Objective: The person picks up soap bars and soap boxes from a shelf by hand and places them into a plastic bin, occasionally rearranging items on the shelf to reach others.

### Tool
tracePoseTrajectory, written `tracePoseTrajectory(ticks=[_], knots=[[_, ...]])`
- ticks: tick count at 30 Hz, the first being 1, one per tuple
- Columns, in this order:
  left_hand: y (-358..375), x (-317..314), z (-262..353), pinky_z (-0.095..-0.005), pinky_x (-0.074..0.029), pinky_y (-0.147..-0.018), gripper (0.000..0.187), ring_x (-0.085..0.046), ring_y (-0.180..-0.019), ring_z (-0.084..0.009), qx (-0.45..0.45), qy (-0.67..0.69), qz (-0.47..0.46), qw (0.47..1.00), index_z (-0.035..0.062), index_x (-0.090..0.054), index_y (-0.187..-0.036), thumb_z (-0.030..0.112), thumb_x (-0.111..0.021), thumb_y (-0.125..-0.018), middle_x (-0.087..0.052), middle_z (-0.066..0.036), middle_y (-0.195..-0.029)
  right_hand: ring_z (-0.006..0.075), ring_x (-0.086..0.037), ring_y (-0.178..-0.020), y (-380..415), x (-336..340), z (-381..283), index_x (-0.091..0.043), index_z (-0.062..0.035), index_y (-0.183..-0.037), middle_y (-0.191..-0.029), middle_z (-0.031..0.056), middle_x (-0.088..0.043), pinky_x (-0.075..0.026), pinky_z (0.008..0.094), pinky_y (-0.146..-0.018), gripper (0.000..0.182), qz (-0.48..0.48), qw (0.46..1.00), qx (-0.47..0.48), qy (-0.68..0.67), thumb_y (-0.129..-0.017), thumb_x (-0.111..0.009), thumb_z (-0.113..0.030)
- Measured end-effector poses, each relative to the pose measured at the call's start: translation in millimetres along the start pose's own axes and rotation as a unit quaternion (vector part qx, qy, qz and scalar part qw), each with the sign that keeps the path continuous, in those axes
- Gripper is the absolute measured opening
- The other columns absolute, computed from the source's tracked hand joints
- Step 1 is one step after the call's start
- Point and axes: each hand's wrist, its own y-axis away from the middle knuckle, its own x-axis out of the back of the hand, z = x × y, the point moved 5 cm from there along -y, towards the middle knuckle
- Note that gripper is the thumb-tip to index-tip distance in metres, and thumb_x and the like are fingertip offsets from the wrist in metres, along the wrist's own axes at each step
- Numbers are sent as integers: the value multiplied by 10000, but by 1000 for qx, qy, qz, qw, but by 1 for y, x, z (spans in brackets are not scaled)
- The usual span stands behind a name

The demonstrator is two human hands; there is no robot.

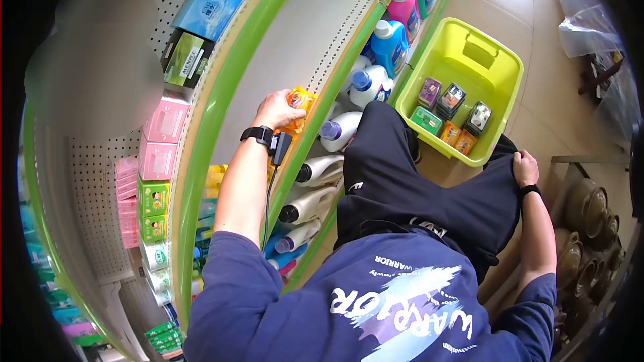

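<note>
My left hand (278, 111), with a black watch on the wrist, is closed on an orange packet (301, 108) that looks like wrapped soap. The packet is at the front edge of a grey shelf (285, 47); the fingers cover part of it. My right hand (525, 169) rests with curled fingers against the leg of my black trousers (469, 204). Between my knees stands a yellow-green plastic bin (410, 97). Inside it lie a green pack (426, 120), a purple pack (429, 92), dark packs (451, 100) and small orange packs (464, 141).
Detergent bottles (389, 45) line the lower shelf beside my leg. On the upper shelf are pink boxes (161, 118), green boxes (153, 200) and a blue box (208, 10). Brown pots (582, 208) stand on a rack at right, with clear plastic sheeting (590, 13) above.
</note>
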Motion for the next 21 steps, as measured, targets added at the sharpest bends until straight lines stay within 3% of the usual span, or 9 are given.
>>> tracePoseTrajectory(ticks=[14, 16, 17, 18, 20, 21], knots=[[21, -7, -1, -391, -465, -999, 753, -594, -1150, -338, -28, 31, -5, 999, 23, -532, -1306, 296, -813, -663, -626, -200, -1223, 340, -633, -1049, -4, 4, 2, -708, -78, -1047, -1076, 182, -684, -488, 418, -929, 409, -4, 1000, -9, -6, -902, -468, -376], [24, -3, 2, -394, -431, -1039, 819, -544, -1236, -332, 13, -4, 66, 998, -17, -505, -1345, 302, -829, -664, -557, -225, -1324, 348, -633, -1037, -5, 3, 5, -707, -67, -1028, -1066, 191, -682, -489, 422, -918, 410, 4, 1000, -8, -18, -898, -469, -374], [29, 2, 13, -413, -438, -1028, 725, -527, -1217, -381, -10, -31, 131, 991, -27, -534, -1282, 275, -816, -687, -545, -224, -1310, 357, -633, -1025, -5, 3, 7, -706, -57, -1010, -1055, 201, -679, -491, 425, -907, 411, 14, 1000, -4, -27, -893, -470, -373], [34, 3, 28, -413, -438, -1028, 725, -527, -1217, -381, -25, -34, 122, 992, -27, -534, -1282, 275, -816, -687, -545, -224, -1310, 366, -630, -1015, -3, 8, 2, -702, -42, -986, -1043, 212, -675, -490, 432, -896, 418, -2, 999, -4, -41, -887, -469, -376], [46, 20, 77, -410, -444, -1008, 528, -570, -1157, -356, -153, 13, 291, 944, -14, -576, -1227, 165, -744, -760, -591, -195, -1237, 385, -620, -996, -2, 13, 2, -690, -14, -925, -1017, 233, -663, -484, 452, -871, 440, -11, 998, -8, -55, -871, -464, -389], [52, 17, 107, -408, -458, -983, 446, -586, -1114, -352, -218, 27, 301, 928, -10, -589, -1183, 118, -713, -775, -605, -187, -1196, 380, -619, -1006, -2, 14, 3, -698, -31, -940, -1028, 222, -666, -484, 452, -878, 437, -20, 998, -12, -59, -873, -458, -391]])
